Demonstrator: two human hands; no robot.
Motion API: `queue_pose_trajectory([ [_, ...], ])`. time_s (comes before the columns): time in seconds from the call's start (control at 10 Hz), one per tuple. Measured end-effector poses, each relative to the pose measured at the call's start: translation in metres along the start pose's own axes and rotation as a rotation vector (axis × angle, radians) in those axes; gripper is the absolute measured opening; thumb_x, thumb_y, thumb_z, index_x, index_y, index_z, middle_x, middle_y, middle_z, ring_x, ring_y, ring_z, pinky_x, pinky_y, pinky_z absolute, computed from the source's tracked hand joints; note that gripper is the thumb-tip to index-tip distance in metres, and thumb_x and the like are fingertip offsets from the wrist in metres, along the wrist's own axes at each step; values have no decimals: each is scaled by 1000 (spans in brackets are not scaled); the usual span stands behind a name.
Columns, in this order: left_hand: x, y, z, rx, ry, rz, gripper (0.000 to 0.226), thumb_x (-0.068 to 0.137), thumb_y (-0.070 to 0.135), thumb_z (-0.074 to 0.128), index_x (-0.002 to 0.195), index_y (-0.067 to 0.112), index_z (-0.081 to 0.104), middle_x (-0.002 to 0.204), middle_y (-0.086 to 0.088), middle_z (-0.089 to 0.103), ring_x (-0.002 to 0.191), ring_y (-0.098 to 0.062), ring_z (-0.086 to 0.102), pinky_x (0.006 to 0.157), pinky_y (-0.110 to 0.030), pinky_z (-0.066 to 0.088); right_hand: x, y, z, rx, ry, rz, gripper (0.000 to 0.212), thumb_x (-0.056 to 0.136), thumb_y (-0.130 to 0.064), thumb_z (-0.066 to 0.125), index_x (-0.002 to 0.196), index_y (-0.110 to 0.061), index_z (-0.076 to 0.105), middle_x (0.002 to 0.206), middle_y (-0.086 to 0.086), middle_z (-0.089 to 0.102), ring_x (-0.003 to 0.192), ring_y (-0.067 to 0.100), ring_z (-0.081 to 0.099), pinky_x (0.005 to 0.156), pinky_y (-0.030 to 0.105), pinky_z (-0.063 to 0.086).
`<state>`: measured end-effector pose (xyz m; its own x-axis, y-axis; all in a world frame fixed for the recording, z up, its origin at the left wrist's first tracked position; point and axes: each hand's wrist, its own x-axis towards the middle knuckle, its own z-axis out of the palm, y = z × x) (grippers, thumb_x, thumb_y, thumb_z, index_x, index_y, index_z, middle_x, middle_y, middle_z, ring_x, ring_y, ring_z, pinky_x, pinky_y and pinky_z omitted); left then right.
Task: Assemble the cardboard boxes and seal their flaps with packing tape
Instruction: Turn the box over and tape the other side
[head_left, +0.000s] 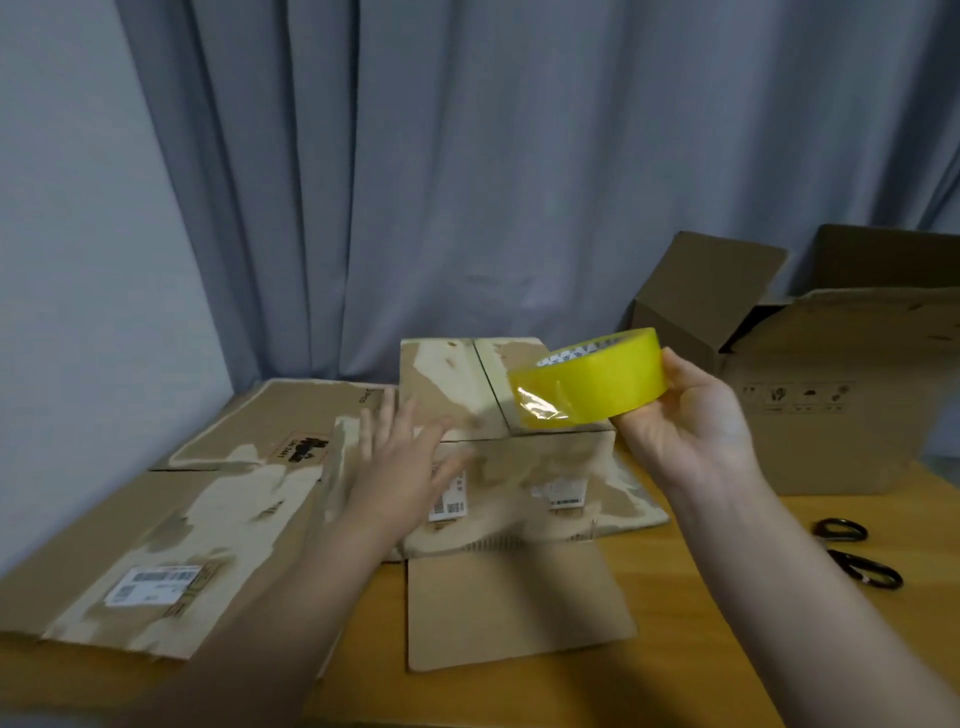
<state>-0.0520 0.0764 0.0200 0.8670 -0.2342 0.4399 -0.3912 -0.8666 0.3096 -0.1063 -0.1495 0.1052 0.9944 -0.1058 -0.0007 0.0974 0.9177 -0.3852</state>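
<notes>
Your right hand (691, 421) grips the yellow tape roll (592, 379), held up in the air above the right front corner of the small box (452, 389). The fingers (675, 364) curl round the roll's far right side and the thumb sits under it. The loose tape end (540, 402) lies crinkled on the roll's outer face, lower left.

Your left hand (400, 457) is flat and holds nothing, with its fingers (384, 421) straight and spread. It is motion-blurred in front of the small box's near left edge. Can't tell if it touches the cardboard.

The small box stands on the bench (701, 649) at centre, top flaps folded shut, with a dark seam between them. No tape shows on that seam. Its surface is torn in pale patches, and white labels (449, 501) sit on the front face. One bottom flap (514, 608) lies flat on the bench toward you.

A flattened carton (182, 545) lies to the left of the small box, touching or slightly under it, with a shipping label near its front edge. An open box (831, 405) stands at the right rear of the bench with its flaps up, well apart from the roll. Black-handled scissors (857, 553) lie on the bench at right, in front of the open box. A grey curtain (467, 156) hangs behind everything.
</notes>
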Motion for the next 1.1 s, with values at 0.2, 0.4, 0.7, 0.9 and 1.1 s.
queue_pose_trajectory([
  [0.2, -5, 63, -27, -878, -17, -287, 90, 60, 93, 30, 103, 21, 63, 101, 2, 66, 95, -11, 62, 91, -26, 48, 31, 29, -1, -26, 1, -47, 50, 98, -13, 44, 146, -10, 30, 129, 20, 57, 113, 36, 60, 86, 57, 50],
  [0.4, 24, 64, -24, -992, 80, -347, 21, 90, 25, 62, 80, 7, 61, 72, -6, 59, 68, -19, 56, 66, -31, 48, 42, 40, -3, -92, -35, -119, 39, 96, -4, 47, 130, -19, 36, 117, 14, 51, 85, 22, 66, 72, 42, 57],
  [0.7, 50, 37, -30, -1132, 64, -457, 18, 96, 12, 54, 78, 7, 57, 83, -6, 62, 69, -13, 64, 70, -21, 57, 63, 5, -62, -1981, -157, -570, 72, 73, -61, 68, 137, -38, 43, 126, 3, 39, 124, 25, 33, 102, 37, 33],
  [0.9, 62, 27, -46, -1161, 42, -570, 14, 94, 4, 53, 81, 1, 56, 75, -11, 59, 65, -17, 63, 57, -16, 56, 88, 35, -34, -1548, -330, -751, 66, 85, -8, 67, 142, -26, 40, 123, -2, 51, 111, 12, 53, 99, 17, 41],
  [1.1, 69, 11, -88, -1249, 63, -586, 11, 95, 3, 51, 85, 0, 55, 78, -16, 62, 52, -17, 68, 54, -21, 57, 81, 24, 26, -1831, -520, -1037, 67, 78, -1, 54, 138, -31, 47, 111, 7, 38, 95, 21, 46, 80, 25, 45],
])
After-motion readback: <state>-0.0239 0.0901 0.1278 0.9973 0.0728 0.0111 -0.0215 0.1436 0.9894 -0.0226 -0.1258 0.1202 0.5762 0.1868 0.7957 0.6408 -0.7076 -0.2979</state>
